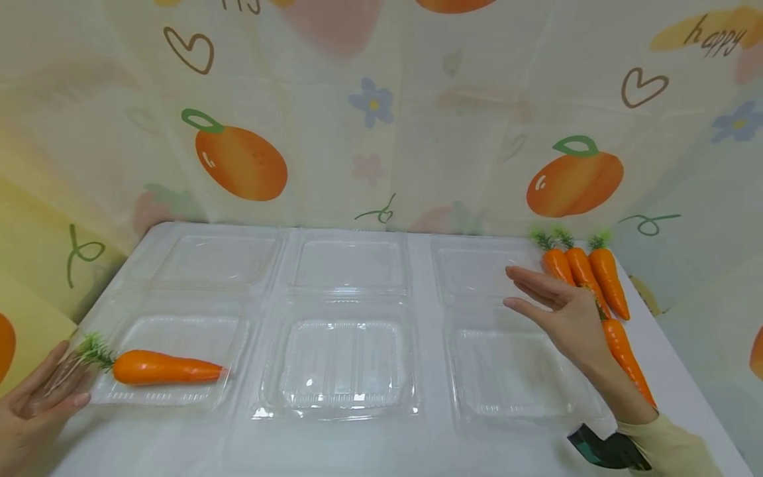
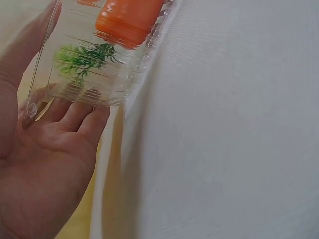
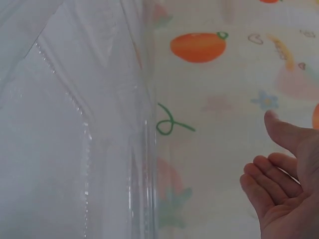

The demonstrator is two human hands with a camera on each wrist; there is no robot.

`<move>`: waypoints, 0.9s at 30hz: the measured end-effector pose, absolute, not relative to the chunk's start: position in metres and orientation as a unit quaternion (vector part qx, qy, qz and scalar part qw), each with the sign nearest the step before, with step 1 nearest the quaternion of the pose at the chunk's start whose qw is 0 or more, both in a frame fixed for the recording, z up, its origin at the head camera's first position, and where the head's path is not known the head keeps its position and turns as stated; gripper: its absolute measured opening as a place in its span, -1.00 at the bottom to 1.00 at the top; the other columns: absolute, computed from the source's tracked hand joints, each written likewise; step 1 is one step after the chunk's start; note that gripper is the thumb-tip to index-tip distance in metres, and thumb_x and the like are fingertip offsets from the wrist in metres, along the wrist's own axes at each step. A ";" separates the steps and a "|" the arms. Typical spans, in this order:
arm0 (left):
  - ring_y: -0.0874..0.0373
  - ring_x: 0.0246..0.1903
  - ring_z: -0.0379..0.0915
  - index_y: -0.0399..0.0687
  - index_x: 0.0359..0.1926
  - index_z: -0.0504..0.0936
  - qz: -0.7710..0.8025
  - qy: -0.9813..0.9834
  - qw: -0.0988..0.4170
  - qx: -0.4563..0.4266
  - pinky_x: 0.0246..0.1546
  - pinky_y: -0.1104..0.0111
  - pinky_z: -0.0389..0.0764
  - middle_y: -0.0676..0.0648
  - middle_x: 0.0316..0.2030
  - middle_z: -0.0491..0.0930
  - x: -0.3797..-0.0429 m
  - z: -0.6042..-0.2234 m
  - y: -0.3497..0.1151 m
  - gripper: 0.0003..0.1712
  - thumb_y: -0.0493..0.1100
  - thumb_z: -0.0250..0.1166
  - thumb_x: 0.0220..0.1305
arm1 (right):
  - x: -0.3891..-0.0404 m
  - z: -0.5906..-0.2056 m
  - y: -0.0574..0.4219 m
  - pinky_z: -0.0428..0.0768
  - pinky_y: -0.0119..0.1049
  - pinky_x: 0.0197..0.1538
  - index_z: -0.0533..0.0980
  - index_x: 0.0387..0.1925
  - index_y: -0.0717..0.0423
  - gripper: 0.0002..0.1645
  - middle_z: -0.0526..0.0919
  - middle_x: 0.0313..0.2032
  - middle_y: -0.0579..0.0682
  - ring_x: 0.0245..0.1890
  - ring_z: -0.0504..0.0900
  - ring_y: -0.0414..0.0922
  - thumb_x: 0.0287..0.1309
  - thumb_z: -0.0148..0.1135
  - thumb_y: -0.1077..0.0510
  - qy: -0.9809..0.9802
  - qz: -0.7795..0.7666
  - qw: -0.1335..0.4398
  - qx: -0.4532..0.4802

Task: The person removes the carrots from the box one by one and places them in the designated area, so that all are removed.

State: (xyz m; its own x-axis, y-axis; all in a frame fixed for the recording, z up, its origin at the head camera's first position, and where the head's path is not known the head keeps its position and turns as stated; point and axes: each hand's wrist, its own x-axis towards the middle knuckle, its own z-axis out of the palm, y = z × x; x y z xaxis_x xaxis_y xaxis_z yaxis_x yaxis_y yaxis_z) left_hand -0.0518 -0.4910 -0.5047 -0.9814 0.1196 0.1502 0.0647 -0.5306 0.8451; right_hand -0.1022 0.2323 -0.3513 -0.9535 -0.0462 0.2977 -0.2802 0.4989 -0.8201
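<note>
At the left end of the table, my left hand [image 1: 24,421] grips the near-left end of an open clear plastic box [image 1: 179,324]. One carrot [image 1: 161,368] lies across that box's base, its green top toward the hand. The left wrist view shows the fingers curled under the box's ribbed end [image 2: 94,94], the thumb along the other side. My right hand [image 1: 575,324] hovers over the right-hand clear box [image 1: 507,407], fingers slightly bent and thumb apart, holding nothing. Past that hand lie several carrots [image 1: 605,271], partly hidden by it and the wrist.
Between the two outer boxes stands a third open clear box [image 1: 340,364], its lid [image 1: 352,265] folded back flat. A patterned cloth [image 1: 381,165] hangs behind the white table [image 1: 334,450]. A dark strap [image 1: 608,447] sits by the right sleeve [image 1: 667,440].
</note>
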 end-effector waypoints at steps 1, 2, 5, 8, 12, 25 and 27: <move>0.23 0.16 0.48 0.15 0.53 0.07 0.877 0.469 0.016 0.104 0.03 0.40 0.58 0.14 0.25 0.47 -0.053 -0.507 -0.493 0.01 -0.79 -0.20 0.23 | -0.103 -0.352 0.230 0.55 -0.57 0.00 0.55 0.17 0.21 -0.46 0.68 0.06 -0.01 0.02 0.59 -0.45 0.11 0.40 0.28 -0.855 0.495 0.118 0.098; 0.25 0.15 0.49 0.16 0.53 0.05 0.871 0.483 0.011 0.095 0.02 0.41 0.58 0.16 0.25 0.45 -0.052 -0.509 -0.495 0.02 -0.78 -0.18 0.23 | -0.103 -0.352 0.228 0.55 -0.57 0.00 0.55 0.17 0.21 -0.46 0.67 0.06 0.01 0.02 0.60 -0.44 0.11 0.40 0.28 -0.852 0.500 0.116 0.101; 0.37 0.10 0.50 0.23 0.55 -0.04 0.849 0.525 0.002 0.054 -0.02 0.50 0.58 0.28 0.28 0.35 -0.051 -0.512 -0.497 0.04 -0.74 -0.12 0.26 | -0.105 -0.350 0.221 0.55 -0.56 0.01 0.56 0.17 0.17 -0.47 0.66 0.08 0.04 0.03 0.60 -0.42 0.13 0.40 0.23 -0.850 0.505 0.107 0.100; 0.44 0.07 0.49 0.27 0.55 -0.09 0.838 0.545 -0.001 0.032 -0.04 0.56 0.57 0.35 0.30 0.25 -0.050 -0.512 -0.498 0.04 -0.71 -0.09 0.28 | -0.109 -0.349 0.214 0.55 -0.54 0.02 0.56 0.17 0.17 -0.47 0.65 0.09 0.07 0.04 0.60 -0.40 0.12 0.40 0.24 -0.844 0.516 0.105 0.107; 0.39 0.09 0.50 0.24 0.55 -0.07 0.848 0.528 -0.001 0.048 -0.02 0.52 0.58 0.30 0.27 0.34 -0.051 -0.510 -0.496 0.05 -0.74 -0.12 0.26 | -0.114 -0.349 0.204 0.57 -0.50 0.02 0.57 0.15 0.21 -0.48 0.64 0.09 0.14 0.04 0.62 -0.36 0.10 0.41 0.29 -0.834 0.527 0.113 0.121; 0.21 0.17 0.47 0.13 0.53 0.07 0.871 0.477 0.006 0.113 0.03 0.41 0.58 0.11 0.25 0.47 -0.048 -0.501 -0.487 0.02 -0.80 -0.21 0.21 | -0.126 -0.346 0.164 0.59 -0.38 0.07 0.59 0.11 0.21 -0.47 0.66 0.06 0.11 0.07 0.64 -0.15 0.04 0.43 0.36 -0.792 0.575 0.114 0.171; 0.20 0.18 0.46 0.11 0.53 0.08 0.872 0.473 0.011 0.124 0.04 0.41 0.57 0.10 0.26 0.47 -0.048 -0.498 -0.483 0.01 -0.80 -0.22 0.21 | -0.127 -0.346 0.160 0.58 -0.38 0.08 0.59 0.11 0.22 -0.47 0.66 0.07 0.11 0.08 0.64 -0.13 0.04 0.43 0.36 -0.788 0.581 0.108 0.176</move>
